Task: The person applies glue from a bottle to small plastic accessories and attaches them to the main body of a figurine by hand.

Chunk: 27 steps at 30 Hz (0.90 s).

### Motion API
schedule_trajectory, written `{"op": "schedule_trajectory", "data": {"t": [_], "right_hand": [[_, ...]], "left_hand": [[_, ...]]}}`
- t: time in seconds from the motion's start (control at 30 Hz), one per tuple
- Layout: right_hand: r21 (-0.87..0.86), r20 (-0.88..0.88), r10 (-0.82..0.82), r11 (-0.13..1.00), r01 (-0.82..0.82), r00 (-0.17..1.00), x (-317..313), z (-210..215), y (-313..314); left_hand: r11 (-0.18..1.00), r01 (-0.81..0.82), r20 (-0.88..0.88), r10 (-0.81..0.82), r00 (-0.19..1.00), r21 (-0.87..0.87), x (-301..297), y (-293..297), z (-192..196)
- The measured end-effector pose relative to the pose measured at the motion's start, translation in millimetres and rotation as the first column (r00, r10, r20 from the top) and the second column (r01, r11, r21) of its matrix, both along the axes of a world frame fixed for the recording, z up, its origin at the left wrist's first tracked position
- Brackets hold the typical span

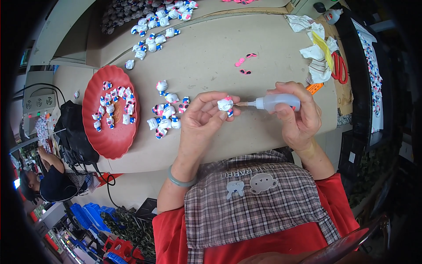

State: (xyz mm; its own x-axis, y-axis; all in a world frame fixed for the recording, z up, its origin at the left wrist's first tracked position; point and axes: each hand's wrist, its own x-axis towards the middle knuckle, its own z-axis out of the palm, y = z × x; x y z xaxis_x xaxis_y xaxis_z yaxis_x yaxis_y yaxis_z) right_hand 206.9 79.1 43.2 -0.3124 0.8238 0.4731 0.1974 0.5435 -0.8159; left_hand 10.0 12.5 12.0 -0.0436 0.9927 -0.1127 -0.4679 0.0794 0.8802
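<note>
My left hand pinches a small white cat figurine with pink and blue parts between thumb and fingers. A translucent squeeze bottle is gripped in my right hand. Its thin nozzle points left and reaches the figurine's head; whether it touches I cannot tell. Several similar figurines lie on the table left of my left hand, some wearing pink sunglasses. Beyond my hands lie a few loose pink sunglasses pieces.
A red scalloped tray with several figurines stands at the left. More figurines lie at the far left. White rags, a yellow cloth and red-handled scissors lie at right, near a black bin. Another person sits leftward.
</note>
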Motion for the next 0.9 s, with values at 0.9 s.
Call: {"op": "schedule_trajectory", "data": {"t": [0.9], "right_hand": [[-0.075, -0.149, 0.084, 0.993, -0.096, 0.985, 4.8, -9.3, 1.2]], "left_hand": [[0.994, 0.047, 0.172, -0.029, 0.985, -0.097, 4.1, 1.1, 2.9]]}}
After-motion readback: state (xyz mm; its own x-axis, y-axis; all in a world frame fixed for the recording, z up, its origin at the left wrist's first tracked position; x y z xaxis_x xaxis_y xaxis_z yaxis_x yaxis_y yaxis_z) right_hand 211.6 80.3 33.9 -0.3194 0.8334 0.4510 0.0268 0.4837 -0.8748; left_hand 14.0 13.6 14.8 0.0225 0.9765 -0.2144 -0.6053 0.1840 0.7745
